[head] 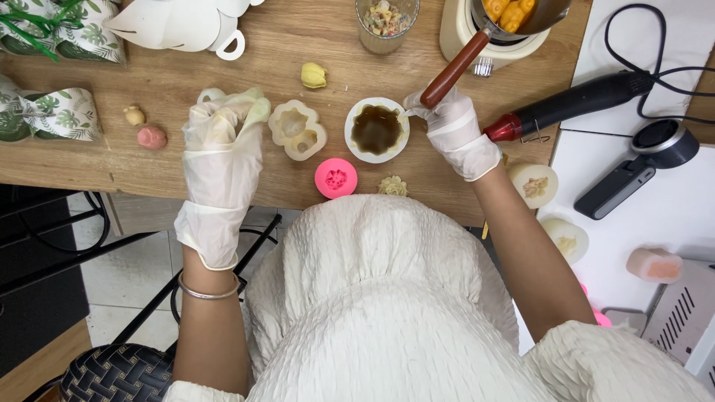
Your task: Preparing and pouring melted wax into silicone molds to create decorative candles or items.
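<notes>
Your left hand [222, 130], in a thin white glove, reaches forward over the counter [246, 67] with the forearm straight out from your body; its grip is curled closed around a pale, soft mould [253, 104] just left of the clear empty mould [297, 130]. Your right hand [453, 126], gloved too, is bent inward at the wrist, its fingers pinched on the rim of the white round mould [377, 130] filled with dark brown liquid. That mould sits on the counter in front of you, between the clear mould and your right hand. A brown pot handle [454, 69] slants down just above your right knuckles. A pink mould [336, 178] lies near the counter's edge.
</notes>
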